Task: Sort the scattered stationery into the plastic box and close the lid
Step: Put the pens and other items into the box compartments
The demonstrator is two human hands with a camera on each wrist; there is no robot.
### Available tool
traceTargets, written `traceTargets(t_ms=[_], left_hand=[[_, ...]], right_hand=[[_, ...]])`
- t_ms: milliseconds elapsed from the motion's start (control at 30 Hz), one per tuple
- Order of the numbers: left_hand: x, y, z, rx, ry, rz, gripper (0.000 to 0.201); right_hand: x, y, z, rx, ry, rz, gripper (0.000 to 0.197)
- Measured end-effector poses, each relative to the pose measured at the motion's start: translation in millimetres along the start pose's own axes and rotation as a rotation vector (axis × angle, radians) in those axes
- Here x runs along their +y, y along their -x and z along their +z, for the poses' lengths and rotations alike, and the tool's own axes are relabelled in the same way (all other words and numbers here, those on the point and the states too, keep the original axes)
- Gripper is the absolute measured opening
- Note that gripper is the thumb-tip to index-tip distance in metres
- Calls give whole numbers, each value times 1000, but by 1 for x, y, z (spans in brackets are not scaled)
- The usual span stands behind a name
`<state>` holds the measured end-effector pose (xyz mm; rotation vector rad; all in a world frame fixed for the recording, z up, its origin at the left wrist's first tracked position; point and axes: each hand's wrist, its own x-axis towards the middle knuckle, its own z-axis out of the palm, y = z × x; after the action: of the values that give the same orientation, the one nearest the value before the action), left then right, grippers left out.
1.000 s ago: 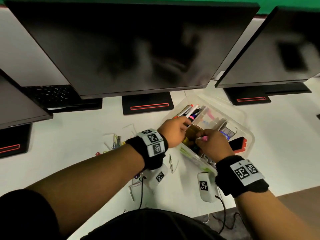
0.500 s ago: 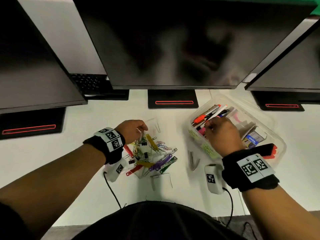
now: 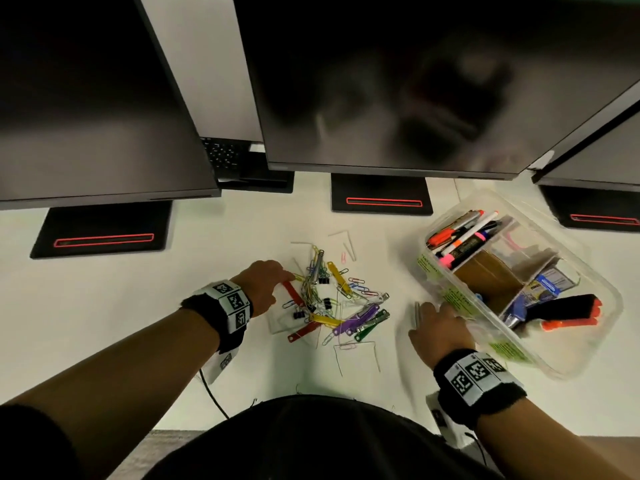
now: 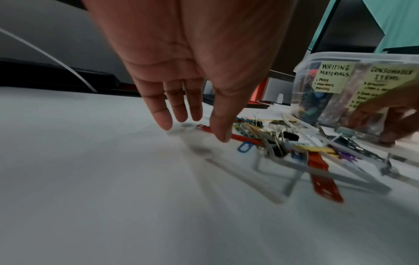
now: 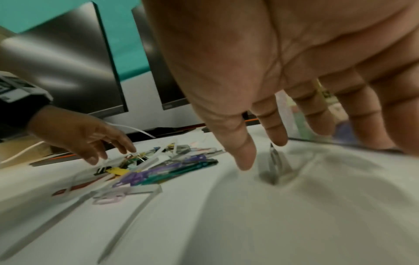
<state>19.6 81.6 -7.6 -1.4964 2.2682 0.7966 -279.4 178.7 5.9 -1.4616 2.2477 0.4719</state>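
The clear plastic box (image 3: pixel 614 299) stands open at the right, holding markers (image 3: pixel 464 237), cardboard dividers and a black-and-orange eraser (image 3: pixel 568 311). Its wall carries labels (image 4: pixel 334 75). A loose pile of coloured paper clips, binder clips and file fasteners (image 3: pixel 332 299) lies on the white table. My left hand (image 3: pixel 287 275) hovers open at the pile's left edge, its thumb tip (image 4: pixel 223 138) over a red fastener (image 4: pixel 244 138). My right hand (image 3: pixel 426 310) is open with spread fingers beside the box's near wall, just above a small metal piece (image 5: pixel 275 165). Neither hand holds anything.
Three dark monitors (image 3: pixel 398 81) overhang the back of the table, on black stands with red stripes (image 3: pixel 382 200). A keyboard (image 3: pixel 225 154) sits behind them. Bent wires (image 3: pixel 356 348) lie near the table's front edge. Bare table (image 3: pixel 138 289) stretches left of the pile.
My left hand left the box and moved left to the clip pile. My right hand came out of the box and dropped to the table beside its near wall.
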Motion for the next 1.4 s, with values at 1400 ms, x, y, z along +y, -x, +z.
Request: traceTargets(t_ms=[1400], left_hand=[[85, -57, -13, 215, 286, -268, 33]], right_hand=[[-44, -18, 8, -76, 2, -785, 44]])
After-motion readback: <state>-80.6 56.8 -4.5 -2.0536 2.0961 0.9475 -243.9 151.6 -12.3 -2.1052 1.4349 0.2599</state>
